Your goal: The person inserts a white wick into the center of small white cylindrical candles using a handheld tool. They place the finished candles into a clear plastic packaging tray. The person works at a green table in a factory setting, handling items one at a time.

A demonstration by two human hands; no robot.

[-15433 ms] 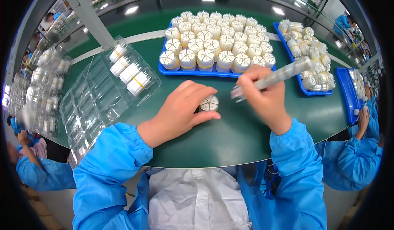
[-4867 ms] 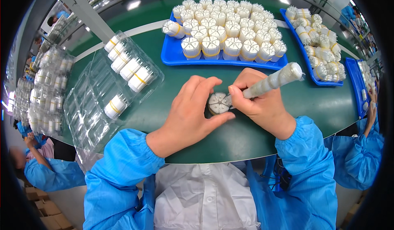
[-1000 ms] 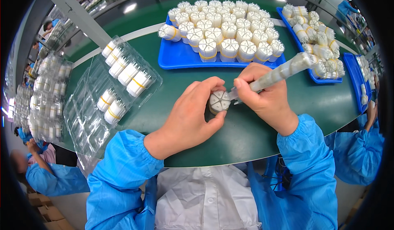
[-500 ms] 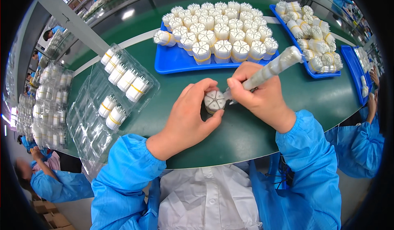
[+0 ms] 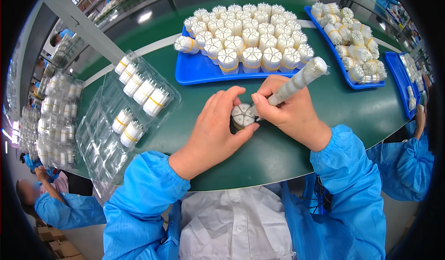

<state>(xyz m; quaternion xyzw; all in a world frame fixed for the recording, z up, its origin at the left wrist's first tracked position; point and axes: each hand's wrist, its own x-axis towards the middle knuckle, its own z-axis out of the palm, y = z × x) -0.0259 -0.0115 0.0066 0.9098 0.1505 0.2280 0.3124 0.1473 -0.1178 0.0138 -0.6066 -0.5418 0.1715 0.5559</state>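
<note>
My left hand (image 5: 208, 132) curls its fingers and thumb around a short white cylinder (image 5: 242, 115) on the green worktable. Its round top faces up and is split into wedge-shaped segments. In my right hand (image 5: 296, 116) is a tool with a thick, pale wrapped handle (image 5: 301, 80), held like a pen. Its handle leans up to the right, and its narrow tip meets the right edge of the cylinder's top. Whether the tip presses into a segment, I cannot tell. The tool's working end is partly hidden by my fingers.
Beyond my hands, a blue tray (image 5: 199, 77) bears many upright cylinders with yellow bands. Another blue tray (image 5: 359, 85) at the right holds jumbled ones. A clear plastic blister tray (image 5: 99, 137) with several cylinders lies left. Co-workers in blue sleeves (image 5: 401, 167) sit at both sides.
My right hand and the tool have shifted slightly left, bringing the tip over the edge of the cylinder's top. My left hand keeps its hold, nearly still.
</note>
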